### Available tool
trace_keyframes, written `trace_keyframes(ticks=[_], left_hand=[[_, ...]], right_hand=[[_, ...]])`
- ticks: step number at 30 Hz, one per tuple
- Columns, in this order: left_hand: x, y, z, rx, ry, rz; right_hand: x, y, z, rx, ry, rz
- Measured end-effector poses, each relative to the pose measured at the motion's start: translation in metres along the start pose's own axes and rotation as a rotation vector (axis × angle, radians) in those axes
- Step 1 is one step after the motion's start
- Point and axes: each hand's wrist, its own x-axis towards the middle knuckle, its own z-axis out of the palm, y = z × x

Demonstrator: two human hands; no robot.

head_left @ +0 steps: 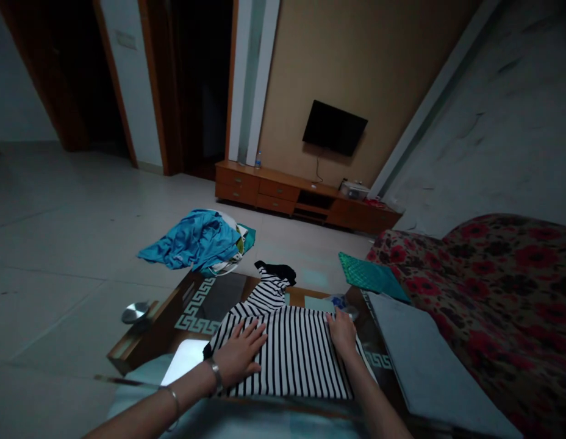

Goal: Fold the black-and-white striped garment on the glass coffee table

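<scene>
A black-and-white striped shirt lies partly folded on a low glass-topped table, one sleeve with a black cuff reaching toward the far edge. My left hand rests flat on the shirt's left side, fingers spread, with bracelets on the wrist. My right hand presses flat on the shirt's right edge, fingers stretched forward.
A heap of blue clothes sits at the table's far left corner. A flowered sofa stands to the right, with a grey flat board and a teal cushion beside it. A round metal lid lies on the floor left. A TV cabinet lines the far wall.
</scene>
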Motion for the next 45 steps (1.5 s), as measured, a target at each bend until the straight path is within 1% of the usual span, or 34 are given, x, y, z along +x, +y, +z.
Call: trace_keyframes(ticks=[2, 4, 7, 9, 10, 12, 14, 17, 21, 25, 27, 29, 32, 36, 38, 39, 41, 43, 45], left_hand=[[0.011, 0.011, 0.001, -0.011, 0.041, -0.068], [0.021, 0.017, 0.004, -0.025, 0.089, -0.124], [0.027, 0.016, 0.014, -0.064, 0.136, -0.163], [0.022, 0.012, 0.023, -0.088, 0.158, -0.141], [0.018, 0.010, 0.027, -0.095, 0.173, -0.125], [0.011, 0.006, 0.032, -0.107, 0.202, -0.107], [0.007, 0.003, 0.034, -0.124, 0.218, -0.099], [0.006, -0.001, 0.033, -0.140, 0.241, -0.092], [0.010, -0.009, 0.034, -0.135, 0.274, -0.090], [0.013, -0.015, 0.038, -0.127, 0.305, -0.068], [0.013, -0.016, 0.040, -0.115, 0.324, -0.061], [0.013, -0.016, 0.042, -0.098, 0.335, -0.056], [0.012, -0.014, 0.041, -0.071, 0.331, -0.047], [0.012, -0.011, 0.036, -0.043, 0.308, -0.047], [0.012, -0.009, 0.034, -0.029, 0.295, -0.046], [0.013, -0.009, 0.034, -0.023, 0.289, -0.045], [0.014, -0.008, 0.033, -0.017, 0.277, -0.046], [0.014, -0.006, 0.031, -0.019, 0.272, -0.052], [0.014, -0.004, 0.029, -0.024, 0.278, -0.054]], right_hand=[[0.027, -0.036, -0.014, 0.045, 0.026, -0.125], [0.054, -0.083, -0.024, 0.090, 0.030, -0.303], [0.086, -0.155, -0.022, 0.117, -0.024, -0.511], [0.103, -0.191, -0.011, 0.095, -0.079, -0.567], [0.110, -0.203, -0.003, 0.087, -0.119, -0.558], [0.123, -0.215, 0.011, 0.097, -0.207, -0.481], [0.136, -0.214, 0.023, 0.124, -0.268, -0.372], [0.152, -0.202, 0.031, 0.151, -0.292, -0.256], [0.166, -0.187, 0.031, 0.220, -0.313, -0.205], [0.167, -0.182, 0.030, 0.283, -0.377, -0.188], [0.165, -0.182, 0.027, 0.298, -0.428, -0.164], [0.163, -0.183, 0.019, 0.314, -0.476, -0.136], [0.162, -0.185, -0.004, 0.378, -0.518, -0.142], [0.163, -0.187, -0.046, 0.497, -0.531, -0.242], [0.159, -0.190, -0.066, 0.537, -0.514, -0.327], [0.154, -0.191, -0.077, 0.547, -0.479, -0.398], [0.139, -0.192, -0.097, 0.525, -0.362, -0.579], [0.114, -0.189, -0.117, 0.446, -0.226, -0.768], [0.081, -0.180, -0.134, 0.365, -0.135, -0.919]])
